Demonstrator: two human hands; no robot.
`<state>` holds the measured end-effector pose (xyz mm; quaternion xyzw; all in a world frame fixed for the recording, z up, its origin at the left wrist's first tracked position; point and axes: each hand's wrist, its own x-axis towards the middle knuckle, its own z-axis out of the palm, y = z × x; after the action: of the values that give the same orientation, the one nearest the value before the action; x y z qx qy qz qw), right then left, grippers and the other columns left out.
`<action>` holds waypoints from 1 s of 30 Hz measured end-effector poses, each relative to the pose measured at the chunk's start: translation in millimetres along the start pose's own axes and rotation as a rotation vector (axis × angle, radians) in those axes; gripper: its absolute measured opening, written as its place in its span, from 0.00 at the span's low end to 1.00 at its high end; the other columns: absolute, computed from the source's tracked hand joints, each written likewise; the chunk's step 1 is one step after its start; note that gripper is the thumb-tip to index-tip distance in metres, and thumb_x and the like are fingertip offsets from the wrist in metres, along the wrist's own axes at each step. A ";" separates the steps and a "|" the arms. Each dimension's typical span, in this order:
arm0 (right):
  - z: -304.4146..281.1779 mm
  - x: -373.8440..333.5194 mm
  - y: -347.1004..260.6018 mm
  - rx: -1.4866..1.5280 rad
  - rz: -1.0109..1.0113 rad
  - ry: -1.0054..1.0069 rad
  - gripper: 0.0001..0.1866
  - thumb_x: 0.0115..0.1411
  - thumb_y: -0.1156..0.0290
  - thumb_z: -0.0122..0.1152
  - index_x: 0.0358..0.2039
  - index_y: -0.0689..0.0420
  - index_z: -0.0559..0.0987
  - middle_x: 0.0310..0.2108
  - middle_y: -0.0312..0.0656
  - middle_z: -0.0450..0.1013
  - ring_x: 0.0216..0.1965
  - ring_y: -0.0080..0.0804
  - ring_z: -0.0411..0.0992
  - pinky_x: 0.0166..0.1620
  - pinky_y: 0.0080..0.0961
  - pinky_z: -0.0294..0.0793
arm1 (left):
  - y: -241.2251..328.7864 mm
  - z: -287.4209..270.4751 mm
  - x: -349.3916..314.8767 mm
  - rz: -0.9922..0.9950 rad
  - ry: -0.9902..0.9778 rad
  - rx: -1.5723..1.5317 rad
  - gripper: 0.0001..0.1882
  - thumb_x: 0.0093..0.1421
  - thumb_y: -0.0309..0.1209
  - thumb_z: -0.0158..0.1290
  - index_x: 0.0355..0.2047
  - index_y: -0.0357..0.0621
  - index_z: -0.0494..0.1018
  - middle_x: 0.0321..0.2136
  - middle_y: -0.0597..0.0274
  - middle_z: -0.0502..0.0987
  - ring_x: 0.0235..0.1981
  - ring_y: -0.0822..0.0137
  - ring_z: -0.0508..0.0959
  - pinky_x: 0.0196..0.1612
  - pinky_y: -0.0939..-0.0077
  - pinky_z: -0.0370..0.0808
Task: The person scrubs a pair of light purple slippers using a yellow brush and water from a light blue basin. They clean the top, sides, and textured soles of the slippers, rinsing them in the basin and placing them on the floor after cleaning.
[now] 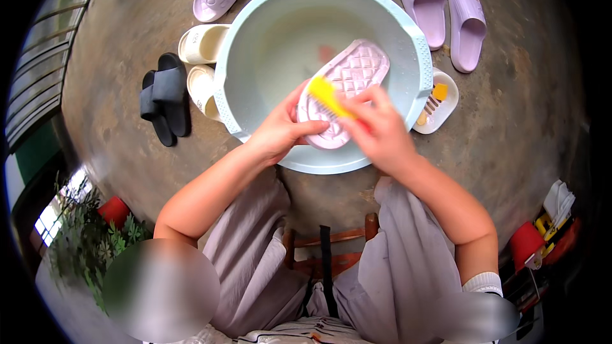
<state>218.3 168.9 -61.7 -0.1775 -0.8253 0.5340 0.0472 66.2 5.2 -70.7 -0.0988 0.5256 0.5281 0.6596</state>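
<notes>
A pale pink slipper (pixel 358 69) is tilted over the light blue basin (pixel 417 38), its quilted sole facing up. My left hand (pixel 280 124) grips the slipper's near end, thumb on top and fingers along the side. In my right hand (pixel 381 132) is a yellow scrubbing brush (pixel 326 94) with some red by the palm. Its bristles meet the sole close to my left thumb, though motion smears the brush and fingers. Cloudy water (pixel 280 57) lies in the basin, with a blurred reddish patch in it.
Lilac slippers (pixel 428 6) lie beyond the basin on both sides. Cream slippers (pixel 205 44) and black slippers (pixel 171 92) sit to the left. At right, a white soap dish (pixel 446 111) holds an orange-yellow piece. A leafy plant (pixel 95 242) is at lower left, a red container (pixel 526 242) at lower right.
</notes>
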 end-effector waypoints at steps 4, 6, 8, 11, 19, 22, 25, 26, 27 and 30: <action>14.7 29.0 29.4 -0.177 0.091 0.059 0.20 0.60 0.72 0.65 0.54 0.53 0.80 0.37 0.42 0.69 0.28 0.40 0.75 0.33 0.34 0.76 | -4.7 -2.0 -7.3 0.082 -0.001 -0.034 0.48 0.56 0.15 0.60 0.73 0.48 0.50 0.55 0.59 0.75 0.52 0.67 0.79 0.48 0.69 0.83; 15.9 32.4 40.0 -0.111 0.121 0.093 0.19 0.60 0.71 0.64 0.53 0.53 0.81 0.37 0.44 0.70 0.28 0.41 0.75 0.33 0.34 0.77 | -2.0 -3.0 -14.3 0.127 -0.007 -0.075 0.48 0.55 0.14 0.60 0.73 0.48 0.49 0.57 0.59 0.73 0.54 0.66 0.77 0.49 0.67 0.82; 25.8 16.7 13.5 -0.060 -0.041 0.024 0.17 0.60 0.71 0.64 0.51 0.53 0.82 0.36 0.45 0.70 0.28 0.41 0.75 0.32 0.34 0.77 | -1.6 -12.5 -14.2 0.144 0.018 -0.043 0.49 0.54 0.14 0.60 0.73 0.48 0.50 0.58 0.59 0.72 0.55 0.67 0.76 0.50 0.68 0.81; 23.8 24.9 14.9 -0.150 0.147 0.006 0.19 0.60 0.72 0.65 0.54 0.54 0.81 0.37 0.45 0.70 0.31 0.39 0.75 0.36 0.31 0.76 | -4.4 -16.9 -18.2 0.157 0.020 -0.022 0.49 0.53 0.14 0.60 0.73 0.48 0.50 0.59 0.60 0.72 0.56 0.68 0.76 0.50 0.71 0.80; 39.5 23.9 25.2 -0.187 0.208 -0.012 0.17 0.60 0.71 0.66 0.51 0.56 0.82 0.37 0.45 0.70 0.30 0.39 0.75 0.35 0.32 0.75 | -10.3 -31.8 -17.2 0.151 0.091 -0.007 0.49 0.53 0.14 0.61 0.72 0.48 0.52 0.57 0.61 0.74 0.52 0.70 0.78 0.46 0.75 0.80; 31.9 32.7 42.7 -0.218 0.266 0.045 0.17 0.60 0.72 0.66 0.51 0.55 0.82 0.37 0.45 0.70 0.30 0.40 0.75 0.35 0.33 0.75 | -8.4 -28.4 -13.5 0.139 0.098 -0.049 0.47 0.54 0.14 0.60 0.71 0.47 0.53 0.56 0.59 0.75 0.52 0.68 0.78 0.48 0.73 0.80; 36.6 12.1 -3.4 -0.063 0.084 -0.065 0.18 0.61 0.72 0.65 0.53 0.53 0.81 0.37 0.45 0.70 0.30 0.39 0.75 0.36 0.32 0.75 | 3.1 -26.0 -20.4 0.075 0.192 -0.075 0.44 0.54 0.13 0.59 0.70 0.46 0.56 0.56 0.58 0.74 0.55 0.63 0.77 0.52 0.68 0.79; 33.8 9.4 -8.0 -0.078 0.093 -0.063 0.19 0.60 0.71 0.65 0.53 0.53 0.81 0.37 0.45 0.70 0.30 0.40 0.75 0.35 0.34 0.76 | 8.0 -26.6 -23.2 0.051 0.237 -0.069 0.44 0.54 0.14 0.60 0.69 0.46 0.56 0.56 0.57 0.73 0.55 0.61 0.77 0.53 0.68 0.80; 31.2 7.8 -10.2 -0.093 0.101 -0.062 0.19 0.60 0.71 0.66 0.53 0.52 0.81 0.37 0.45 0.70 0.30 0.42 0.75 0.35 0.35 0.76 | 10.8 -27.7 -25.3 0.028 0.283 -0.063 0.44 0.54 0.14 0.61 0.69 0.46 0.57 0.56 0.56 0.72 0.55 0.60 0.77 0.53 0.67 0.80; 23.7 14.4 15.0 -0.146 0.236 -0.005 0.19 0.61 0.69 0.65 0.53 0.53 0.81 0.37 0.44 0.69 0.32 0.41 0.75 0.37 0.35 0.76 | 5.0 -29.9 -30.7 0.229 0.326 0.232 0.47 0.51 0.19 0.67 0.68 0.46 0.56 0.60 0.56 0.64 0.57 0.57 0.74 0.54 0.66 0.80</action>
<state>202.2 158.8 -86.8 -0.2751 -0.8355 0.4746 -0.0312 48.0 -31.4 -56.9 -0.0458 0.6902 0.5127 0.5086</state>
